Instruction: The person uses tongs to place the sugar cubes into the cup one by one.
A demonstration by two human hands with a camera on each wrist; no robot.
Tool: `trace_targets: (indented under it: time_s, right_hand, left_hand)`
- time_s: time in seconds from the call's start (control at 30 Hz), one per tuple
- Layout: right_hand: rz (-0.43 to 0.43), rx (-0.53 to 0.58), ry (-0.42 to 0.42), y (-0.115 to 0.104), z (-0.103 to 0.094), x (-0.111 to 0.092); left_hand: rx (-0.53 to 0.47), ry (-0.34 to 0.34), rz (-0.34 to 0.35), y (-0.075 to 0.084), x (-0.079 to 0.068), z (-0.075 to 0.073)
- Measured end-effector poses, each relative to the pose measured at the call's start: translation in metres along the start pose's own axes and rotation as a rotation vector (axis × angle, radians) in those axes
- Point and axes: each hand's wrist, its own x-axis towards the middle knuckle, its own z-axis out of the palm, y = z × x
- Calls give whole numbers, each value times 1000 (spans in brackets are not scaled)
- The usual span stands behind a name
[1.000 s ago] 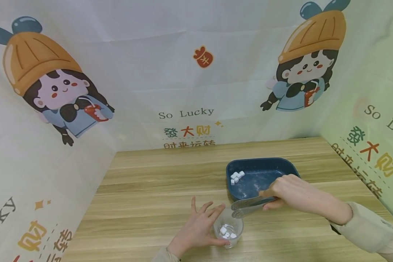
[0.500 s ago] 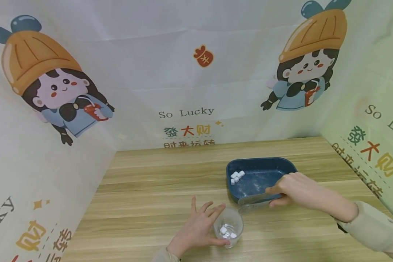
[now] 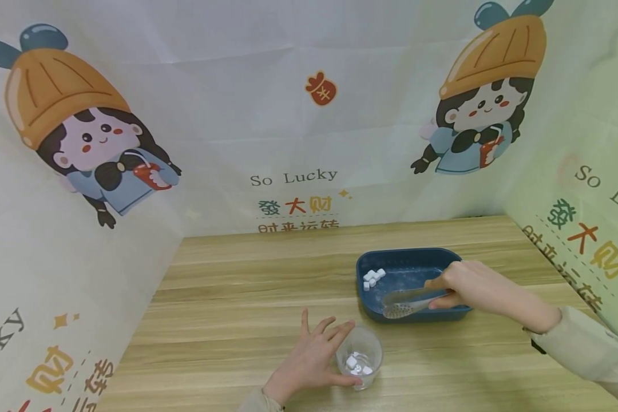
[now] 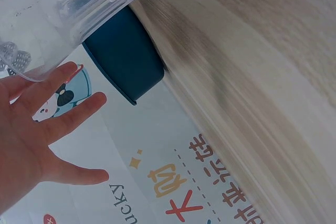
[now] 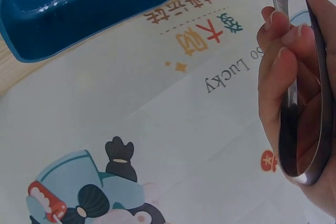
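Note:
My left hand [image 3: 313, 355] steadies a clear plastic cup [image 3: 373, 349], thumb on the near side and index finger at the far rim. The other fingers stand spread out. Several white cubes [image 3: 352, 362] lie in the cup's bottom. My right hand [image 3: 471, 289] grips metal tongs [image 3: 401, 309] with perforated tips. The tips are apart, above the near side of a dark blue tray [image 3: 463, 313], and no cube shows between them. In the right wrist view, fingers and thumb curl around the arms of the tongs [image 5: 310, 174]. A small heap of white cubes [image 3: 373, 278] sits at the tray's left end.
The wooden table [image 3: 247, 286] ends at a printed white backdrop [image 3: 226, 114] behind and on both sides. The tray stands behind and right of the cup, with a short gap between them.
The tongs have moved from above the cup's far rim, back and to the right, over the tray. The left hand and the cup have stayed in place.

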Motion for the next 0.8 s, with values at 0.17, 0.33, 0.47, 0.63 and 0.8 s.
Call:
trace_targets:
  time_s: [0.17,0.33,0.47,0.63,0.8]
  right_hand:
    - [10,4,-4,6,0,2]
    - [23,18,-8,12,-1,4]
    - [33,5,0,19,0,6]
    - [36,-28,36,32,4,10]
    - [69,-23,25,44,9,16]
  left_hand:
    - [2,-4,-1,0,0,0]
    - [-4,-3,1,0,0,0]
    - [-6,-8,-4,0,0,0]
    - [-17,-3,-3,-1,0,1]
    - [-21,2,2,-1,0,1]
